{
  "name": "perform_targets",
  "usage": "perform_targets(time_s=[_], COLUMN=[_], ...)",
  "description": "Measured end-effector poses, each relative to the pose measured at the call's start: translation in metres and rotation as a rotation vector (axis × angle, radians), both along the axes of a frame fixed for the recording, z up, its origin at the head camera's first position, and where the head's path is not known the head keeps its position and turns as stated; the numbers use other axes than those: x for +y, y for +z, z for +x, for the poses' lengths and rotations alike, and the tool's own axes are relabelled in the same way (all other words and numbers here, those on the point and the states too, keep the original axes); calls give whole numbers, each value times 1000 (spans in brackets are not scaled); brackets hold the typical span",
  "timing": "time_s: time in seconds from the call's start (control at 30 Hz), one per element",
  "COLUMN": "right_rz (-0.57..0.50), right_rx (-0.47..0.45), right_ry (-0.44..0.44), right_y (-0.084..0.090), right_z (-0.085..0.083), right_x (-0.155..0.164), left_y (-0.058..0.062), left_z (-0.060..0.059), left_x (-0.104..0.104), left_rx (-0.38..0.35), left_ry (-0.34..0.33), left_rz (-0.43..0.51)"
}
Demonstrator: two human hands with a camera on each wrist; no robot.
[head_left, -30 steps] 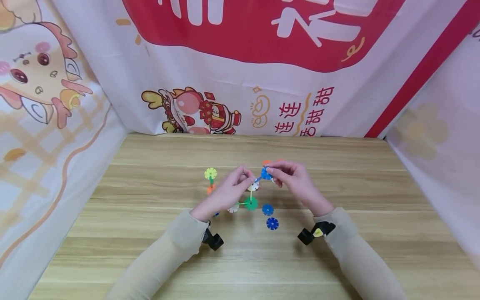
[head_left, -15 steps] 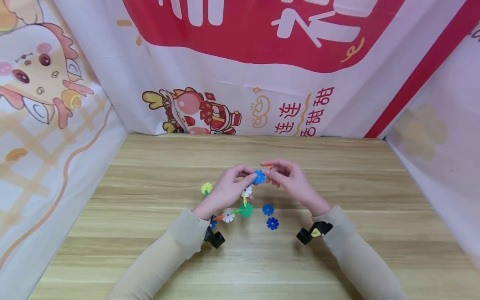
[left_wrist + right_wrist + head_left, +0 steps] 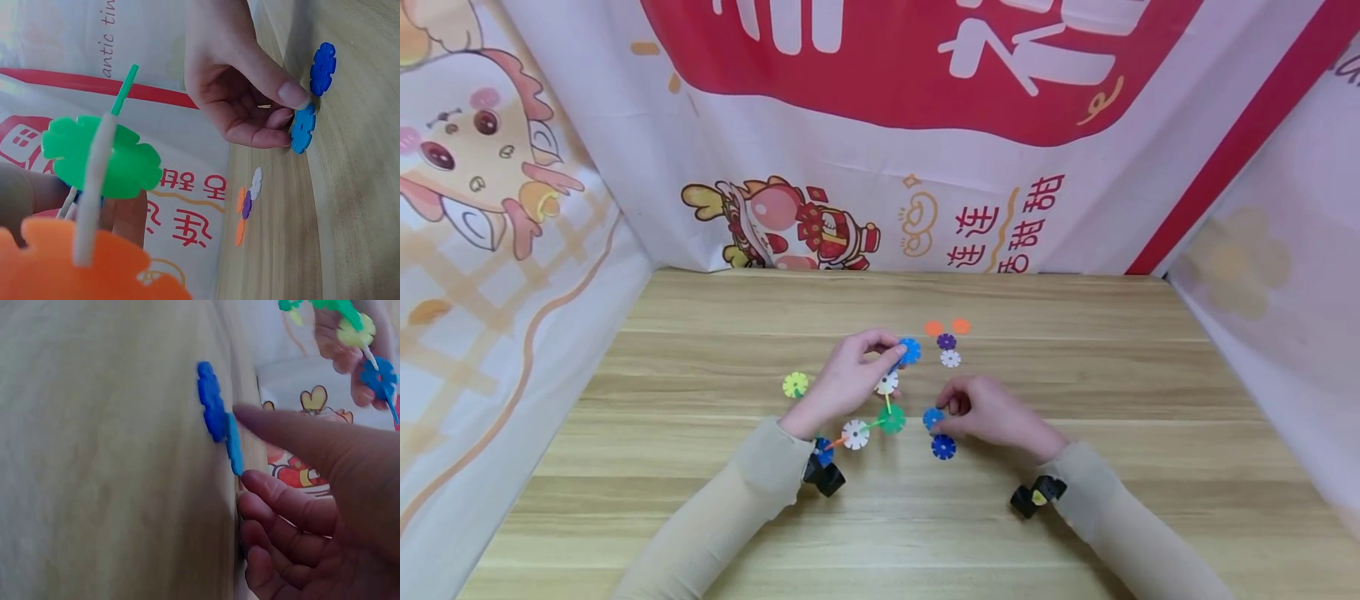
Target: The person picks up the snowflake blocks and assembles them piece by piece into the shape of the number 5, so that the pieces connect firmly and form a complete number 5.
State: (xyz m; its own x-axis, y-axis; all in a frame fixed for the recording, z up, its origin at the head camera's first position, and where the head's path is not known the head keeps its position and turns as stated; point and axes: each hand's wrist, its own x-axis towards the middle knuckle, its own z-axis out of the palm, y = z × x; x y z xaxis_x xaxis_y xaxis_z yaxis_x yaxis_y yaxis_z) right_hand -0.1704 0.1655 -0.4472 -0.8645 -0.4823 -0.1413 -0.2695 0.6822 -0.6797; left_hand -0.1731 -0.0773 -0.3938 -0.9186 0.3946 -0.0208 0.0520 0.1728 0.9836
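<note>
My left hand (image 3: 852,375) holds a chain of interlocking plastic snowflake discs by its upper end, where a blue disc (image 3: 912,351) sticks out past the fingertips. Lower along the chain are a white disc (image 3: 887,382), a green disc (image 3: 892,419) and another white disc (image 3: 855,434). A yellow-green disc (image 3: 795,384) shows beyond the left wrist. Over the table, my right hand (image 3: 996,412) pinches a loose light blue disc (image 3: 303,129) between thumb and fingertips, at its edges. A dark blue disc (image 3: 943,447) lies right beside it.
Farther back on the wooden table (image 3: 1075,333) lie two orange discs (image 3: 961,327), a purple disc (image 3: 947,342) and a white disc (image 3: 951,358), close together. Printed cloth (image 3: 865,150) hangs behind the table and along both sides.
My right hand has left the blue disc at the chain's end and come down toward me to the loose light blue disc. The left hand still holds the chain, which has swung lower.
</note>
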Motion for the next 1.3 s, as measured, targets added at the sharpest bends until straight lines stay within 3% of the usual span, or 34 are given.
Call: perform_targets(time_s=[0.23,0.4,0.57,0.7,0.8,0.87,1.07,1.3], right_rz=[-35,-184,-328,-372,-389,-401,-451,-418], right_rx=[-2,-3,125,206,211,207,236,311], right_ry=[-15,-16,-36,-83,-126,-136,-110,-140], right_y=[0,1,16,43,52,48,47,49], right_z=[3,0,-6,-2,-2,-5,-6,0], right_x=[-6,-5,-2,-6,-6,-4,-3,-7], left_y=[0,2,21,34,33,31,31,25], left_z=[0,0,9,16,17,16,17,15], left_x=[0,0,1,2,3,3,5,7], left_rx=[-12,-29,-23,-13,-16,-21,-21,-3], left_ry=[8,3,-18,-26,-33,-37,-43,-44], left_rz=[-29,-39,-53,-56,-55,-57,-49,-81])
